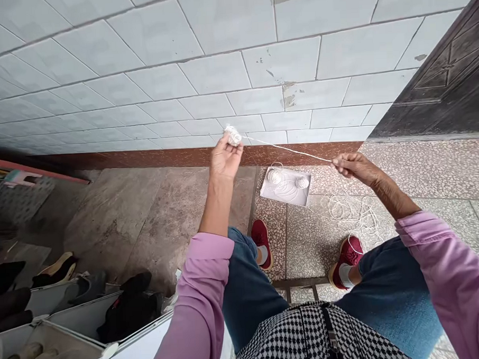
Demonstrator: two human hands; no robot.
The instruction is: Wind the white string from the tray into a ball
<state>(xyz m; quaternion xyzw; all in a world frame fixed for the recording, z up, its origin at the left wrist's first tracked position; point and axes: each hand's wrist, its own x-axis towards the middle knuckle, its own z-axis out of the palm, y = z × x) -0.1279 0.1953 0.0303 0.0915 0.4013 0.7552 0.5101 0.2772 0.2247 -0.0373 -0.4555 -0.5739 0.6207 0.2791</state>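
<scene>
My left hand [226, 158] is raised in front of the wall, its fingers closed round a small ball of white string [233, 135]. From that ball a taut strand of string [289, 148] slopes down to the right. My right hand [352, 166] pinches the strand's other end between thumb and fingers. Below, on the floor between the hands, lies a shallow white tray [287, 201] with two more wound balls and loose loops in it. Right of the tray, a loose tangle of white string [354, 211] spreads over the floor, near my right shoe.
A tiled wall [152, 88] stands ahead, with a dark door [438, 96] at the right. To the lower left is a rack [78, 313] holding several shoes. A red-edged shelf [44, 169] is at the far left. My red shoes [261, 242] flank the tray on its near side.
</scene>
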